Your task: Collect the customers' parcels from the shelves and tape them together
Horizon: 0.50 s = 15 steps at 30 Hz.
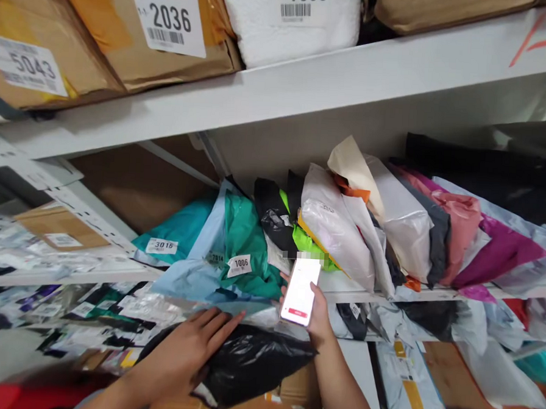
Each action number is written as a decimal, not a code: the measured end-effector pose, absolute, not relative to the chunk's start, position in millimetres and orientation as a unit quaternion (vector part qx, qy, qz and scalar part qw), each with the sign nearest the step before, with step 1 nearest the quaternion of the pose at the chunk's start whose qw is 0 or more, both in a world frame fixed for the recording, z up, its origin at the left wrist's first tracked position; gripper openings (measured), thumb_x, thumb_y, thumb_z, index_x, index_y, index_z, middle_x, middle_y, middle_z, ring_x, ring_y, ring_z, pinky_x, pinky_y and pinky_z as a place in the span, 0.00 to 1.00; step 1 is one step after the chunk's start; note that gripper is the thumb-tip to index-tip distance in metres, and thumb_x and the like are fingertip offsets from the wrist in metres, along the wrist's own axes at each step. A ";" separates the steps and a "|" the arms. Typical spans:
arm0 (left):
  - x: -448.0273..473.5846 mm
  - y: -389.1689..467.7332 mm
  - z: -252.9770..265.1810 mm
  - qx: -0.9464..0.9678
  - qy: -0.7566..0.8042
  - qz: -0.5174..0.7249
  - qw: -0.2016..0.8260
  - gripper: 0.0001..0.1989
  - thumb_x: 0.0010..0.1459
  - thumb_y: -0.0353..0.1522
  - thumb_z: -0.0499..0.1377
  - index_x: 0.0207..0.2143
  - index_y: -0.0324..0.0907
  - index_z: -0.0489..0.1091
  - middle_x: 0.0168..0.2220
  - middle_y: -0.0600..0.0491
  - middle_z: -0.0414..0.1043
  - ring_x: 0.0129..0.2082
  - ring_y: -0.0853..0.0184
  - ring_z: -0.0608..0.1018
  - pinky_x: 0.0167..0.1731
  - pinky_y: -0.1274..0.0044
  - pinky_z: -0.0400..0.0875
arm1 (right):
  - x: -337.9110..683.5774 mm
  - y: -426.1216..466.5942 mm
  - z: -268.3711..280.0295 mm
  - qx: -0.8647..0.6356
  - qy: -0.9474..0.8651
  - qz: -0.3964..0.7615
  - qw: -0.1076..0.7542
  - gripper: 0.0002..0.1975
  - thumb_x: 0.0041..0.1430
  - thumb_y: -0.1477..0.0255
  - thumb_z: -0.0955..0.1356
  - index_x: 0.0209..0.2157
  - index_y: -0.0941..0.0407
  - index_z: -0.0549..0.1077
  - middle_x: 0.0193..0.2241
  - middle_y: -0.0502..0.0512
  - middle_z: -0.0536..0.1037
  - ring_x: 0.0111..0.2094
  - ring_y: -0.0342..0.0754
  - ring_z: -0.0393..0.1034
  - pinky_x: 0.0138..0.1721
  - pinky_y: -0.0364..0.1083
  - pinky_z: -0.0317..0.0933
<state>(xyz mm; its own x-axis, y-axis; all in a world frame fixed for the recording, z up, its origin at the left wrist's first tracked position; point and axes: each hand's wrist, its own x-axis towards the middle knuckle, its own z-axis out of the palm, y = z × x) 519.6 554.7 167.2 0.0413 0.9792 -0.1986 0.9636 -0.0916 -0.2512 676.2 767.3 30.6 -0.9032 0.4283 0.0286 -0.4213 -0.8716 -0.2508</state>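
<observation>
In the lower middle of the head view is a black plastic parcel bag (pixel 250 362), its glossy surface creased. My left hand (pixel 197 341) lies over its upper left edge, fingers stretched along the top and thumb hidden, gripping it. A white-screened smartphone (pixel 301 288) with a red bar low on the display is held upright in my right hand (pixel 320 314). Just behind the phone, on the shelf, are a green parcel bag (pixel 248 240) labelled 1006, a bright green one (pixel 305 238) and a white one (pixel 340 232). A teal parcel bag (pixel 175 224) marked 3016 sits further left.
Above runs a white metal shelf beam (pixel 278 101) bearing taped cardboard boxes (pixel 93 48) and a white foam box (pixel 286 34). Pink and purple bags (pixel 503 253) crowd the shelf at right. Below, a lower shelf holds more parcels, including a yellow-taped package (pixel 410 382).
</observation>
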 end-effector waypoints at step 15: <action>483.9 599.9 148.6 -0.728 -0.679 0.085 0.038 0.48 0.42 0.27 0.56 0.68 0.36 0.47 0.60 0.39 0.64 0.58 0.49 0.67 0.60 0.59 0.58 | 648.9 763.8 109.3 -0.110 -0.311 0.872 0.361 0.39 0.41 0.54 0.78 0.51 0.60 0.71 0.31 0.59 0.83 0.28 0.54 0.78 0.27 0.49 0.73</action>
<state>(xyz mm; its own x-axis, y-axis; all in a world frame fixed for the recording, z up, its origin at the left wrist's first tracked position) 483.9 599.9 148.6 0.0625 0.9954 -0.0723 0.9826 -0.0740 -0.1704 648.9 763.8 109.3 -0.7154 0.6980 0.0326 -0.5609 -0.5458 -0.6225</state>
